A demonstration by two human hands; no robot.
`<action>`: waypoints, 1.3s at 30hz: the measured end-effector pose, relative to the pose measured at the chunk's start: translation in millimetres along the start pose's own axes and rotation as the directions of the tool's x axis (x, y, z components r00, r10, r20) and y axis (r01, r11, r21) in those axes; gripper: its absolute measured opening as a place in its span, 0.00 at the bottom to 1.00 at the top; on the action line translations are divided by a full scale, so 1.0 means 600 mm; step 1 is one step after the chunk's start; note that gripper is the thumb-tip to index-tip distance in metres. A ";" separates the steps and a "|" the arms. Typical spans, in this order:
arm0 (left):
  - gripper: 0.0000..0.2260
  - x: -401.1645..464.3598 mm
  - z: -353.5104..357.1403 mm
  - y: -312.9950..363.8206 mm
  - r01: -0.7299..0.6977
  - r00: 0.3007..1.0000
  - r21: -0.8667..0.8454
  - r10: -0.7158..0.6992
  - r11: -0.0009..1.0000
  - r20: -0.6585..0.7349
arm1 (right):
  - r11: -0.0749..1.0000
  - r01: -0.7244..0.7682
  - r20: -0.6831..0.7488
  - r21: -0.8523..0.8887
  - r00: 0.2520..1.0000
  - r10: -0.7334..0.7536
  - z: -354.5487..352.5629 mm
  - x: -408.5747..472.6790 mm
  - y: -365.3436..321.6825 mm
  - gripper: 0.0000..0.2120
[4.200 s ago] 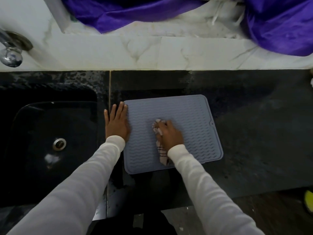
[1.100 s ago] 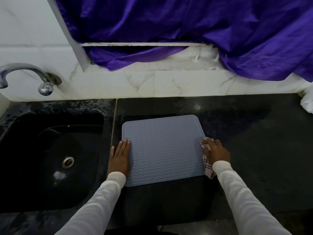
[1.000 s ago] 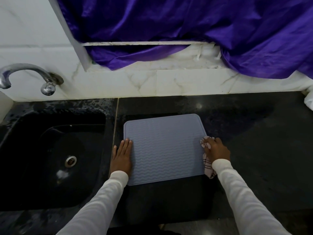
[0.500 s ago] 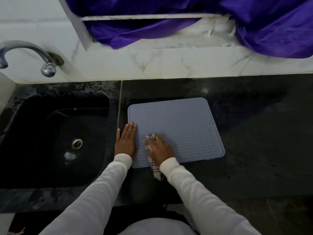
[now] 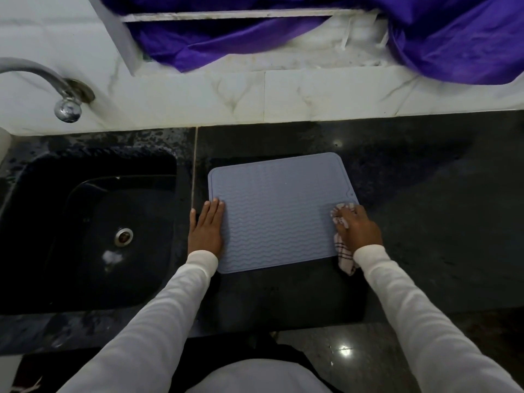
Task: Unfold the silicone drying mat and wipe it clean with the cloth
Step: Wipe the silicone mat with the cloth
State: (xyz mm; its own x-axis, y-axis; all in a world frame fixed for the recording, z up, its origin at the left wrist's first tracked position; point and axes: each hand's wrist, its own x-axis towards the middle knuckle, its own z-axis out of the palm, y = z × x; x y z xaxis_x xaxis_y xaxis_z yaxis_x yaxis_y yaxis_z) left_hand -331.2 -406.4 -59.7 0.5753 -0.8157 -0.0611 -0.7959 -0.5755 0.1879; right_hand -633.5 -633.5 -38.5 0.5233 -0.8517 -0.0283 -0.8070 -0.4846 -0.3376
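Note:
A grey silicone drying mat (image 5: 280, 211) with wavy ridges lies unfolded and flat on the black counter (image 5: 425, 199). My left hand (image 5: 206, 228) rests flat, fingers together, on the mat's left edge and pins it down. My right hand (image 5: 355, 226) presses a white cloth with dark checks (image 5: 344, 258) against the mat's right edge. The cloth's tail hangs out below my wrist onto the counter. Most of the cloth is hidden under my hand.
A black sink (image 5: 93, 222) with a metal drain (image 5: 124, 236) lies left of the mat. A metal tap (image 5: 61, 92) juts from the white marble wall (image 5: 255, 95). Purple fabric (image 5: 425, 38) drapes over the ledge behind. The counter's front edge runs just below my forearms.
My right hand has swept the cloth from the mat's left side, beside my left hand, across to its right edge. My left hand has stayed on the left edge.

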 end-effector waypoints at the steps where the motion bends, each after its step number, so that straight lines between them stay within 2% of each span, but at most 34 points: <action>1: 0.31 0.000 -0.002 0.001 0.001 1.000 0.004 -0.001 1.000 0.009 | 1.000 -0.004 0.001 -0.014 1.000 0.004 -0.007 0.004 0.015 0.17; 5: 0.31 -0.001 -0.007 0.006 0.008 1.000 0.037 -0.009 0.999 0.030 | 0.999 -0.046 0.000 -0.025 0.999 0.046 -0.037 0.015 0.056 0.19; 10: 0.32 -0.001 -0.009 0.003 -0.017 0.999 0.029 0.016 0.999 0.035 | 0.991 -0.120 0.007 0.059 0.993 0.119 -0.039 0.005 0.061 0.20; 13: 0.32 0.007 -0.014 -0.023 -0.040 0.998 0.046 0.038 0.998 0.050 | 0.994 -0.082 0.063 0.073 0.995 0.077 -0.032 -0.028 0.039 0.23; 15: 0.31 0.015 -0.017 -0.039 -0.079 0.995 0.033 0.077 0.996 0.065 | 0.992 -0.065 0.040 0.109 0.997 0.061 -0.029 -0.054 0.022 0.28; 16: 0.31 0.017 -0.017 -0.045 -0.093 0.993 0.026 0.091 0.995 0.073 | 0.987 -0.089 0.027 0.131 0.996 0.086 -0.031 -0.064 0.013 0.27; 19: 0.31 0.017 -0.018 -0.051 -0.111 0.991 0.010 0.110 0.994 0.077 | 0.950 -0.162 0.005 0.266 0.986 0.167 -0.043 -0.073 -0.011 0.14; 23: 0.29 0.024 -0.014 -0.030 -0.087 0.996 -0.064 0.087 0.994 -0.004 | 0.873 -0.226 -0.020 0.432 0.965 0.260 -0.050 -0.046 -0.029 0.12; 26: 0.29 0.049 -0.012 0.005 -0.105 0.993 -0.137 0.097 0.985 -0.065 | 0.774 -0.309 0.014 0.552 0.932 0.363 -0.061 0.003 -0.038 0.13; 28: 0.30 0.071 -0.016 0.043 -0.140 0.988 -0.175 0.127 0.975 -0.088 | 0.790 -0.325 -0.010 0.520 0.922 0.386 -0.067 0.045 -0.040 0.12; 31: 0.26 0.109 -0.029 0.110 -0.219 0.974 -0.229 0.200 0.949 -0.102 | 0.869 -0.344 -0.030 0.356 0.925 0.378 -0.068 0.120 -0.043 0.12; 34: 0.25 0.145 -0.025 0.153 -0.290 0.957 -0.245 0.283 0.925 -0.062 | 0.897 -0.373 0.021 0.236 0.925 0.379 -0.063 0.194 -0.060 0.13; 39: 0.28 0.196 -0.012 0.214 -0.347 0.930 -0.158 0.361 0.924 0.068 | 0.950 -0.311 0.064 0.018 0.949 0.309 -0.035 0.272 -0.084 0.15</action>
State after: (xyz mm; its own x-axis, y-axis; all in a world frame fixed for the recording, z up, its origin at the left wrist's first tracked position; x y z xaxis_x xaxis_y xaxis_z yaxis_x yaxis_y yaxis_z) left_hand -364.6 -575.8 -35.5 0.2345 -0.9705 -0.0560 -0.9058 -0.2391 0.3498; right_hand -513.1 -752.1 -6.2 0.2647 -0.9451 -0.1918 -0.9247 -0.1923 -0.3287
